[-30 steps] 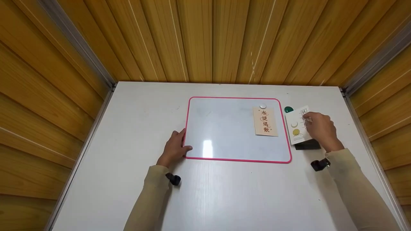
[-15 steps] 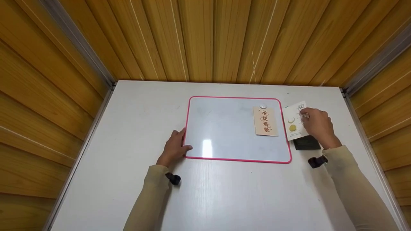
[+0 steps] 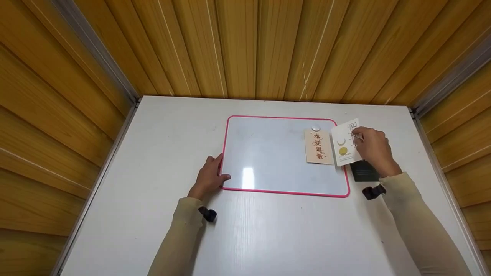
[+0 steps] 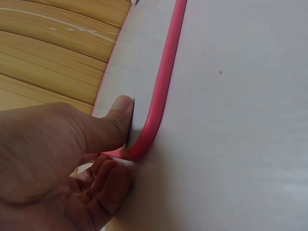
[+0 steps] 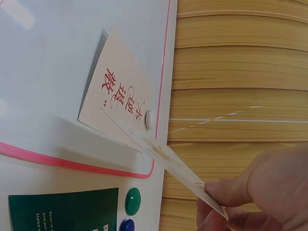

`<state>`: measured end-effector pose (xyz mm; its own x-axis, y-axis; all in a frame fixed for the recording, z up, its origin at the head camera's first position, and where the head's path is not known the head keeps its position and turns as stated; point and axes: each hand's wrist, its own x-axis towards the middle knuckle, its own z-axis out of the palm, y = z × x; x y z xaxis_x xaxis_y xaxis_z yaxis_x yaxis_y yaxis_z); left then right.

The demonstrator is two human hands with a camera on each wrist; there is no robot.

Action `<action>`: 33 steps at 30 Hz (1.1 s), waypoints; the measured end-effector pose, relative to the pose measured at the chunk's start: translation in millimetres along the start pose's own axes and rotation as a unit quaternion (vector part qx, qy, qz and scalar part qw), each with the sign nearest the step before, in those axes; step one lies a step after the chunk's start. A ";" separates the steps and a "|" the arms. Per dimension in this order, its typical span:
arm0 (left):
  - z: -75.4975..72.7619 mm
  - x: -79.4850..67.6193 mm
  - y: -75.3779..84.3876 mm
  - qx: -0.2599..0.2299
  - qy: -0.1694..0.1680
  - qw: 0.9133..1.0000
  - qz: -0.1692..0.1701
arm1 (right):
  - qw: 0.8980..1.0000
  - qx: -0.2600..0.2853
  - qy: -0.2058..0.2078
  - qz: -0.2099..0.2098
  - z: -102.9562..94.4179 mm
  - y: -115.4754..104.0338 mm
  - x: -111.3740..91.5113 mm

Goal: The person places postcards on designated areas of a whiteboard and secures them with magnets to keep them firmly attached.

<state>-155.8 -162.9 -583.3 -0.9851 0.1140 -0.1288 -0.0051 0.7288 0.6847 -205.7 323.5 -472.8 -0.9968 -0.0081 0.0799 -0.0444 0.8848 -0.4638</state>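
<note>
A whiteboard [image 3: 268, 157] with a pink frame lies on the table. My left hand [image 3: 209, 174] grips its left edge near the front corner; in the left wrist view the thumb [image 4: 120, 118] is on the board's face and the fingers are curled beside the frame. My right hand [image 3: 374, 147] pinches a white card [image 3: 342, 143] printed with a crescent and a yellow disc, tilted over the board's right edge. On the board's right part lies a peach card [image 3: 318, 147] with red characters, with a white round magnet [image 3: 315, 128] at its top edge.
A dark green card [image 3: 363, 171] lies right of the board, partly hidden by the right hand. In the right wrist view a green magnet [image 5: 133, 201] and a blue magnet [image 5: 127, 225] are next to it. Wood-patterned walls [image 3: 238, 50] border the white table [image 3: 268, 237].
My right hand has moved left with the white card, from beside the whiteboard to over its right edge. More of the dark green card shows. The left hand stays on the board.
</note>
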 end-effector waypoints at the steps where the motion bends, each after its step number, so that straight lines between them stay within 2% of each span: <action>1: 0.2 -0.7 -0.5 0.001 0.000 1.000 -0.001 | 1.000 0.000 0.000 0.000 1.0 -1.0 0.0; 9: -2.8 -6.6 -2.6 -0.001 0.003 1.000 -0.012 | 1.000 0.005 -0.022 0.012 8.1 -11.5 3.6; 24: -2.4 -1.3 2.2 0.005 0.000 1.000 -0.001 | 1.000 0.001 -0.021 0.004 9.7 -22.1 8.0; 33: -0.9 -1.3 0.8 -0.005 -0.001 1.000 0.006 | 1.000 0.010 0.000 -0.027 14.0 -32.3 13.3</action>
<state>-154.6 -163.1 -581.9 -0.9847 0.1245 -0.1220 0.0051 0.7204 0.6935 -218.5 288.3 -469.1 -0.9929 -0.0554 0.1051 -0.0991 0.8738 -0.4760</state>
